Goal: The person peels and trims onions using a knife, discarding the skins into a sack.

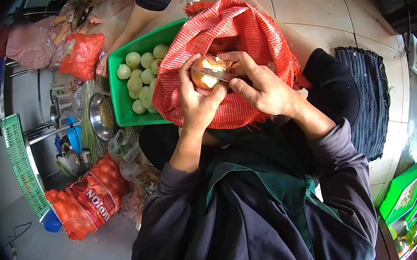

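Note:
My left hand (197,101) is closed around a partly peeled onion (203,82), with brown skin on its left side and pale flesh showing. My right hand (268,89) grips a small knife (212,73), its blade lying across the onion. A strip of loose skin shows near my right fingertips. Directly beneath both hands, a red-and-white striped mesh sack (187,41) stands with its mouth open; its contents are mostly hidden. Left of the sack, a green crate (116,90) holds several peeled, pale onions (148,76).
A full red mesh bag of onions (90,196) lies lower left, near a metal bowl (101,117) and a green basket (24,164). Another person (32,45) sits upper left beside a red plastic bag (81,56). A dark woven mat (361,103) lies on the tiles at right.

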Tool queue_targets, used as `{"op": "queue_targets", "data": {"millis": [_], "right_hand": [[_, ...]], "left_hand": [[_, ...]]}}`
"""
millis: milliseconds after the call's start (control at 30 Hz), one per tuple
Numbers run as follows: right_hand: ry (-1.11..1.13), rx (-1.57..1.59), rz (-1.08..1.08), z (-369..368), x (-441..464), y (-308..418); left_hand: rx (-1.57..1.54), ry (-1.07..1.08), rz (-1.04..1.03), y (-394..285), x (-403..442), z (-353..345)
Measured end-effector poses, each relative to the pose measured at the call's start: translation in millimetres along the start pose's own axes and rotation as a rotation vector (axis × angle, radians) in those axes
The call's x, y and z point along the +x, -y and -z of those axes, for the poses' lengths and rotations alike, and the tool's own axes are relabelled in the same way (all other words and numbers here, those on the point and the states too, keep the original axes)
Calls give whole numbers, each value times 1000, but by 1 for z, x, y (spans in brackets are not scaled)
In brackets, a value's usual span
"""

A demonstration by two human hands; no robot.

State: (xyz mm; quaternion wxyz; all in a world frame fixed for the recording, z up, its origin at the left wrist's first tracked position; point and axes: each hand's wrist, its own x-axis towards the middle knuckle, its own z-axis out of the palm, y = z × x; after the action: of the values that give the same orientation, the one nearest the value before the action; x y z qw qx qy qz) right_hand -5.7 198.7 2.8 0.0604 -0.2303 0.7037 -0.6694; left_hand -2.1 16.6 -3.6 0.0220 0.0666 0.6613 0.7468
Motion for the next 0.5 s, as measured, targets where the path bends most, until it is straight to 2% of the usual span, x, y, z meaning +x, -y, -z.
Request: {"op": "queue_targets", "data": {"millis": [167, 267, 367, 500], "right_hand": [[-77, -77, 98, -6, 2, -11], [-59, 161, -164, -2, 2, 0], [-93, 211, -240, -1, 3, -8], [-143, 233, -205, -4, 4, -16]], "left_hand": [[-86, -10, 27, 1, 0, 1], [-108, 2, 52, -1, 0, 1], [-174, 20, 82, -4, -2, 3], [-295, 30, 103, -5, -2, 4]]}}
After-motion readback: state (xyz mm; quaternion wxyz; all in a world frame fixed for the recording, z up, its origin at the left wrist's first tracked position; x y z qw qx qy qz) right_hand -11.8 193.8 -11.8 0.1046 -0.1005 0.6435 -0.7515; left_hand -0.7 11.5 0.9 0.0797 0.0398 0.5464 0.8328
